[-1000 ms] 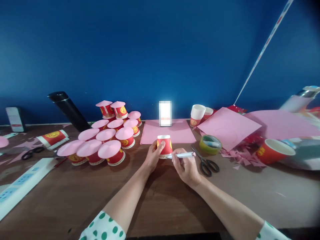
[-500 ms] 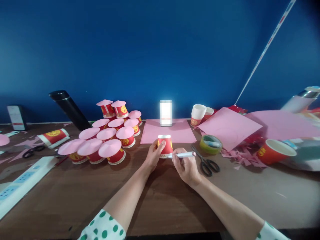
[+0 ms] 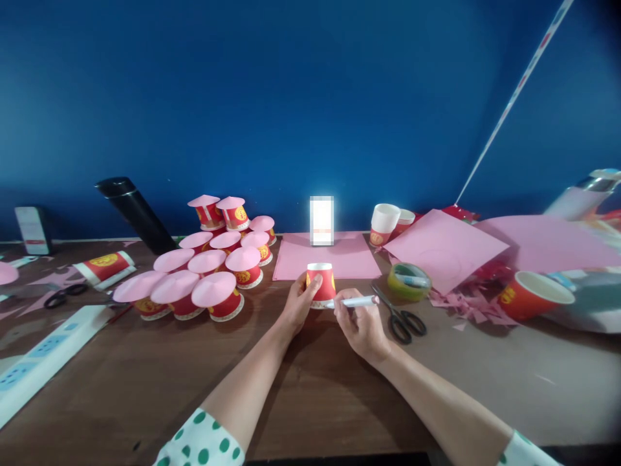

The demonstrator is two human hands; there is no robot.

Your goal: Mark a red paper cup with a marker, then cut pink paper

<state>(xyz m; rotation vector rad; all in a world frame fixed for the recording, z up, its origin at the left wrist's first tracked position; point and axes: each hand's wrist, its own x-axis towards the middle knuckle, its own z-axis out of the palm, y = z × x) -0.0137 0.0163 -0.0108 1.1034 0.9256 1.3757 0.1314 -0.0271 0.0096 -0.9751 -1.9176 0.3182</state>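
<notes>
A red paper cup (image 3: 326,283) with a white band along its lower edge is held just above the brown table, near the middle. My left hand (image 3: 299,303) grips its left side, the thumb across the front. Between the fingers of my right hand (image 3: 359,323) is a white marker (image 3: 356,301), its tip at the right part of the white band. A dark zigzag line shows on that band. Behind the cup lies a stack of pink paper (image 3: 291,255).
Several red cups with pink cone tops (image 3: 213,290) stand at the left. Black scissors (image 3: 402,323) and a green tape roll (image 3: 407,289) lie right of my right hand. Farther right are pink sheets (image 3: 444,246), paper scraps and a tipped cup (image 3: 533,298). A power strip (image 3: 53,353) lies far left.
Both hands keep their grips and have hardly moved. The zigzag on the cup's white band looks slightly longer toward the right, near the marker tip.
</notes>
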